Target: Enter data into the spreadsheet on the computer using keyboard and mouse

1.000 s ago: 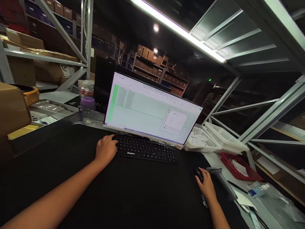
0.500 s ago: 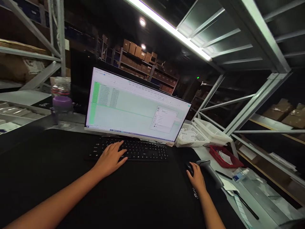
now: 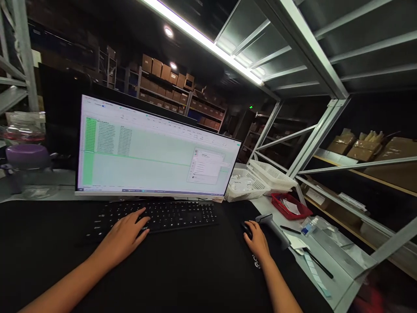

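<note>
My left hand (image 3: 125,234) lies over the left part of a black keyboard (image 3: 185,216), its fingers spread and some touching the keys. Beyond the keyboard stands a monitor (image 3: 150,171) showing a spreadsheet with a green column and a small pop-up window at the right. My right hand (image 3: 258,243) curls over a black computer mouse (image 3: 246,230), which it partly hides. Just right of that hand lies a grey handheld barcode scanner (image 3: 276,230). Keyboard and mouse rest on a large black desk mat (image 3: 182,269).
White perforated baskets (image 3: 252,194) and a red tray (image 3: 303,214) stand right of the monitor. A black pen (image 3: 289,229) and a small bottle (image 3: 309,227) lie nearer. At far left is a purple-lidded container (image 3: 28,155). Metal shelving (image 3: 276,143) frames the desk.
My view has turned to the right, so the monitor and desk items sit further left in the picture. Both hands keep their places on the keyboard and mouse.
</note>
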Tool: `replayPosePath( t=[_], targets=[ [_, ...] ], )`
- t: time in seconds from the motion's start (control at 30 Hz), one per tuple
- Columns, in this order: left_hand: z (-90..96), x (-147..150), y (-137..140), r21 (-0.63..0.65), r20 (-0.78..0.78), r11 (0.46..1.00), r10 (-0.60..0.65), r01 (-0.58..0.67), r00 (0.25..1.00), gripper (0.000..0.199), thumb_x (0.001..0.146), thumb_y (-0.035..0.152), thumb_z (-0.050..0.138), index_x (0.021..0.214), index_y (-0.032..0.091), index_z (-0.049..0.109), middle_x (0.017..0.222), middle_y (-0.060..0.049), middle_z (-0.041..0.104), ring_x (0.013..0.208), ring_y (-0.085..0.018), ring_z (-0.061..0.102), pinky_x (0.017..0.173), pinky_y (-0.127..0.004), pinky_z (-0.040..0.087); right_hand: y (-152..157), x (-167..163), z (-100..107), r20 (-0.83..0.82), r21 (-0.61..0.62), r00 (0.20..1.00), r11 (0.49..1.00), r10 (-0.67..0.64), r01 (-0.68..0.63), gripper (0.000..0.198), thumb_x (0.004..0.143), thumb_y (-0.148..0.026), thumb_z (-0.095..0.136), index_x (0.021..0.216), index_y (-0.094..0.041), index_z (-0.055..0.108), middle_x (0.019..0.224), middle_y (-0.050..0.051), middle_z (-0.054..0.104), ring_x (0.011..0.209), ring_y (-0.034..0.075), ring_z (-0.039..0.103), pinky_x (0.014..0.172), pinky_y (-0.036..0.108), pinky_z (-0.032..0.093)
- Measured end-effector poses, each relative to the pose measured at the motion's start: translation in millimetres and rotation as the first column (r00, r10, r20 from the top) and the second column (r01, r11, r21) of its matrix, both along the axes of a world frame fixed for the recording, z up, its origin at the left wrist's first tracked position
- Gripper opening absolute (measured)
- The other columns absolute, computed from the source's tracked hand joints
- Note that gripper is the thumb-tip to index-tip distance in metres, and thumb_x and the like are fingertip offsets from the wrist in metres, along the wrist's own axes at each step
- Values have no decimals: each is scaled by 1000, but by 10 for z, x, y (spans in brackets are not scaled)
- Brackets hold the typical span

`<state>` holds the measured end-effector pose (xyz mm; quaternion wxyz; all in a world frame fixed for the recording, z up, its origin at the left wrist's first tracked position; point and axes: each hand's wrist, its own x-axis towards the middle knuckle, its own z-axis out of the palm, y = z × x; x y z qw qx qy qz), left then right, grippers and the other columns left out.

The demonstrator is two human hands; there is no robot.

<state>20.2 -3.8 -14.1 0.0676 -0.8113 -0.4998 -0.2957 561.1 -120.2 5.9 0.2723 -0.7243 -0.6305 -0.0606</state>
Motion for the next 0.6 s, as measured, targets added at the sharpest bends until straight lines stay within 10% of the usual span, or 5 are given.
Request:
replayPosePath(
  t=[0.6],
  targets=[
    [191, -40, -59, -133, -9, 975, 176, -176, 984, 79, 95, 54, 23, 135, 7, 71, 153, -22, 58, 142, -40, 55, 120, -59, 44, -25, -53, 62, 32, -28, 999, 1000, -4, 5, 47, 91, -24, 57, 136, -25, 71, 149, 11, 62, 132, 27, 66, 115, 41, 52]
  ],
)
